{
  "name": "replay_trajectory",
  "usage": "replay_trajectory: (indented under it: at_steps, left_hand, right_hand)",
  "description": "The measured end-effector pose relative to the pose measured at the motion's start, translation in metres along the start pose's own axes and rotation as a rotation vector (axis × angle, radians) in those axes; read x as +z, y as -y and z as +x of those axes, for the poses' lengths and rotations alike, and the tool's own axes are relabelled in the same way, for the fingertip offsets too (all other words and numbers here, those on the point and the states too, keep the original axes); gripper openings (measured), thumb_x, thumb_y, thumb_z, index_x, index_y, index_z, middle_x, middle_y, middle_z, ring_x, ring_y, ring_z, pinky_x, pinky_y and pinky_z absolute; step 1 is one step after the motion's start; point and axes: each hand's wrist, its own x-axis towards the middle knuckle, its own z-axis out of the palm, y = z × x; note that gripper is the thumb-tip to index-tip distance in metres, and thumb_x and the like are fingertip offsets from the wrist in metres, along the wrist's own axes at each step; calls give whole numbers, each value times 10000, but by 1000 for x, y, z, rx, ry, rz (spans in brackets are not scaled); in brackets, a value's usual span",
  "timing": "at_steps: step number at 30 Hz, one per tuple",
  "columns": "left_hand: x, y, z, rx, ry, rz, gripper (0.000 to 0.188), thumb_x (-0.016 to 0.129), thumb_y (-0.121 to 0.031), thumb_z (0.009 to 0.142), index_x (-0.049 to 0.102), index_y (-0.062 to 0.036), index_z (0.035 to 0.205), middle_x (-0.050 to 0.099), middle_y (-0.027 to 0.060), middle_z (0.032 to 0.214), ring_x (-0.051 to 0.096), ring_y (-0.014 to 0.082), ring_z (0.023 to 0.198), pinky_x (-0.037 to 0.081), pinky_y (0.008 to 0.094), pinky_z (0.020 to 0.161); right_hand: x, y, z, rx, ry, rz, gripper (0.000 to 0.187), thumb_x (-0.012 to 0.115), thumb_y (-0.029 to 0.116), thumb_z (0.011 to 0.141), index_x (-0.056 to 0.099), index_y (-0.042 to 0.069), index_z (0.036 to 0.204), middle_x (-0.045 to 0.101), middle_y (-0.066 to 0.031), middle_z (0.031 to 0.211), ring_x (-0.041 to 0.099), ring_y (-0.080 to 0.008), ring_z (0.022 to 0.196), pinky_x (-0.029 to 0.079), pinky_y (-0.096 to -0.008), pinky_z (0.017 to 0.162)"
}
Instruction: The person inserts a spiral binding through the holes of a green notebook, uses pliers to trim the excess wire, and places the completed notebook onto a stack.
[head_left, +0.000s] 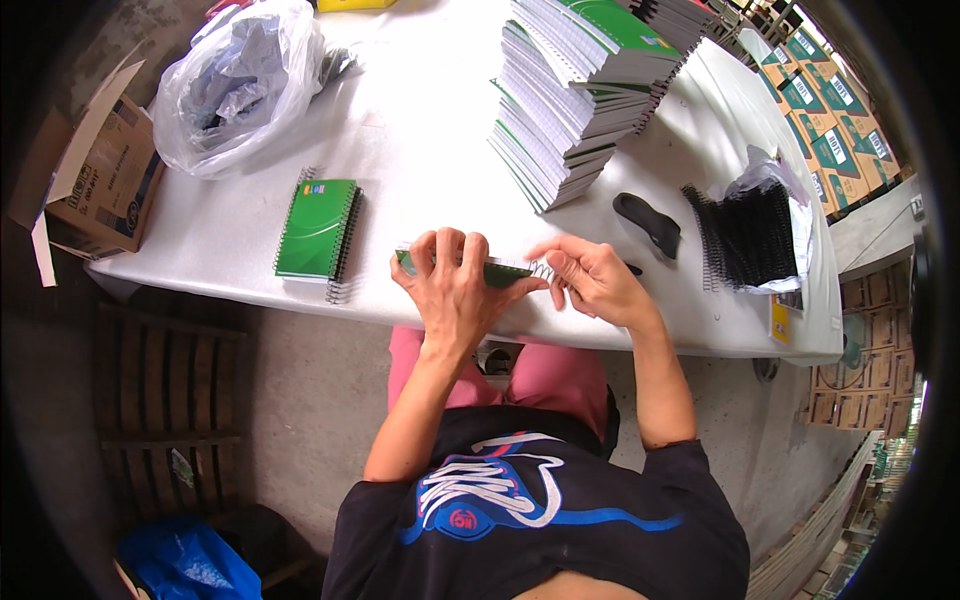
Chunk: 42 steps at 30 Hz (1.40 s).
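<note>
At the table's near edge, my left hand (pixel 448 285) grips a small green-covered notebook (pixel 508 274) from above, its fingers bent over the pages. A spiral wire coil (pixel 541 269) sticks out of the notebook's right end. My right hand (pixel 603 282) pinches at the free end of that coil with thumb and fingers. To the left lies a short pile of green spiral notebooks (pixel 316 228). Beyond my right hand rises a tall, leaning stack of notebooks (pixel 575 120), with white page edges and green covers. A black object with a long rounded body (pixel 648 222) rests nearby.
Many black spiral coils (pixel 750 238) lie on plastic at the right. A clear plastic bag (pixel 240 95) and an open cardboard box (pixel 110 185) are at the left. Stacked cartons (pixel 830 120) stand past the table's right side. A slatted wooden piece (pixel 170 390) is on the floor.
</note>
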Motion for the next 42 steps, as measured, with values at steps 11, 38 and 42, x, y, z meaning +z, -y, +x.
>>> replay_trajectory:
  at_steps: [11, 38, 42]
  left_hand:
    - [0, 17, -7, 142, 48, -164, 489, 728, -468, 659, 618, -183, 1040, 494, -2, 944, 430, 251, 999, 305, 501, 907]
    - [-8, 22, 2, 137, 73, -369, 477, 809, -446, 570, 554, -64, 697, 482, 73, 1189, 274, 379, 1212, 319, 479, 978]
    - [-10, 22, 5, 138, 94, -393, 482, 809, -453, 569, 551, -66, 694, 476, 72, 1210, 271, 379, 1215, 321, 480, 977]
  right_hand:
    - [-1, -13, -9, -142, -7, -120, 247, 582, 158, 887, 594, 58, 1112, 622, -85, 828, 602, -191, 682, 470, -287, 630]
    - [-22, -25, 23, -500, 145, 407, 201, 558, -93, 714, 697, -11, 833, 670, -51, 801, 591, -89, 738, 471, -223, 677]
    - [-30, -21, 26, -180, -18, 78, 192, 575, -97, 693, 697, -33, 827, 689, -115, 827, 651, -177, 805, 506, -285, 772]
